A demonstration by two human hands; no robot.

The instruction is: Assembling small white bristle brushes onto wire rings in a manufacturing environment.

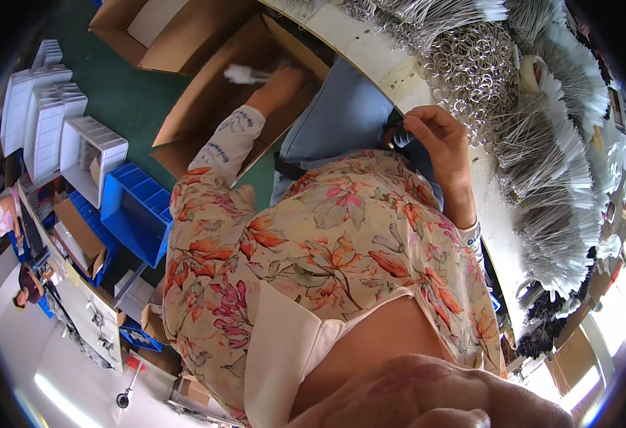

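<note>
My left hand (282, 87) reaches down into an open cardboard box (209, 85) on the left. It is blurred, with its fingers closed on a small white-headed brush (245, 75) with a thin stem. At the edge of the worktable, my right hand (438, 139) has thumb and forefinger pinched together; anything between them is too small to make out. Beside that hand lies a heap of metal rings (473, 75). Bundles of wire-stemmed brushes with white bristles (541, 143) are piled along the table behind the rings.
A second cardboard box (170, 32) stands beyond the first. White plastic crates (92, 157) and a blue crate (138, 210) are on the green floor (134, 100) at left. Other people (27, 285) are at a long table farther off. The worktable (384, 60) curves along my right.
</note>
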